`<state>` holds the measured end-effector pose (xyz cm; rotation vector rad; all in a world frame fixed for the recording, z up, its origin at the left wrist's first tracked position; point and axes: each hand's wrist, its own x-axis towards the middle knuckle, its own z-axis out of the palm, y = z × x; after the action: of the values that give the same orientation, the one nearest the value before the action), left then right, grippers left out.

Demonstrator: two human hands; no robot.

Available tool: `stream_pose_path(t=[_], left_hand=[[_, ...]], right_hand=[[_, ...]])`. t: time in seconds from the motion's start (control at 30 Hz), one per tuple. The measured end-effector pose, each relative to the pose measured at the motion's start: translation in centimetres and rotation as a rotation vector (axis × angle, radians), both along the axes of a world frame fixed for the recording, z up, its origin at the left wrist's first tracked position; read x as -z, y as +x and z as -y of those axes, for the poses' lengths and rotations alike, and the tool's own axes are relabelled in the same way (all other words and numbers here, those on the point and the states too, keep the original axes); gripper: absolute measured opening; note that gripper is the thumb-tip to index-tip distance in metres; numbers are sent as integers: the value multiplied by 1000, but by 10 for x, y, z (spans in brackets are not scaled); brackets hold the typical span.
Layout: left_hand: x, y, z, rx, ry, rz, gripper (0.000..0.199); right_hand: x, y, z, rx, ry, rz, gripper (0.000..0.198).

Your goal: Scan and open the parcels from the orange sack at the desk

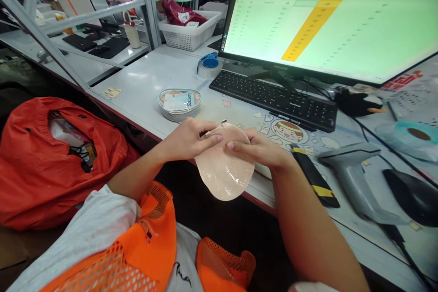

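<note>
Just over the desk's front edge, both hands hold a pale pink, glossy, rounded pouch-like piece (224, 175) whose exact kind I cannot make out. My left hand (191, 139) grips its upper left side, thumb on the near face and fingers behind. At the upper right, my right hand (262, 148) pinches it the same way. A small metal-looking tab stands at its top edge. Beyond my left hand lies a clear oval zip pouch (180, 105) with pale blue edging and a printed label inside.
A keyboard (273, 98) and large monitor (321, 13) stand behind the hands. To the right are a black-and-yellow utility knife (315, 175), barcode scanner (356, 178) and mouse (412, 194). Tape (209, 66) and a white basket (191, 32) are farther back; a red bag (44, 159) sits left.
</note>
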<state>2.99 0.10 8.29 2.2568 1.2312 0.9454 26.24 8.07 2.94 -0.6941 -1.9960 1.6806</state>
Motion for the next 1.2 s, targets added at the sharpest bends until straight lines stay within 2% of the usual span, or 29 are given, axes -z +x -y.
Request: stream_pose_path(t=[0.33, 0.5, 0.63, 0.7, 0.8, 0.83, 0.9, 0.93, 1.0, 1.07, 1.2], left_hand=[[-2, 4, 7, 16, 53, -20, 39], [1, 4, 5, 44, -54, 109, 43], [3, 6, 3, 4, -144, 256, 49], [4, 8, 4, -10, -149, 289, 47], [2, 12, 6, -60, -63, 312, 34], [2, 14, 8, -85, -19, 321, 30], [0, 18, 11, -118, 56, 336, 26], [-1, 20, 13, -120, 78, 340, 26], [-4, 25, 16, -112, 94, 346, 26], [-7, 30, 18, -107, 91, 351, 28], [-12, 37, 17, -103, 83, 358, 32]], right_hand=[[-3, -1, 1, -23, 46, -19, 45], [-6, 0, 3, -34, 34, -45, 45], [-7, -1, 5, 47, 95, -57, 47], [-6, -3, 8, 126, 213, -82, 43], [0, -13, 17, 329, 545, -204, 26], [2, -18, 20, 412, 677, -274, 28], [8, -25, 26, 527, 946, -418, 49], [10, -28, 28, 554, 1067, -464, 57], [11, -31, 32, 581, 1262, -472, 59], [10, -31, 35, 629, 1365, -440, 52], [4, -30, 37, 703, 1394, -452, 40]])
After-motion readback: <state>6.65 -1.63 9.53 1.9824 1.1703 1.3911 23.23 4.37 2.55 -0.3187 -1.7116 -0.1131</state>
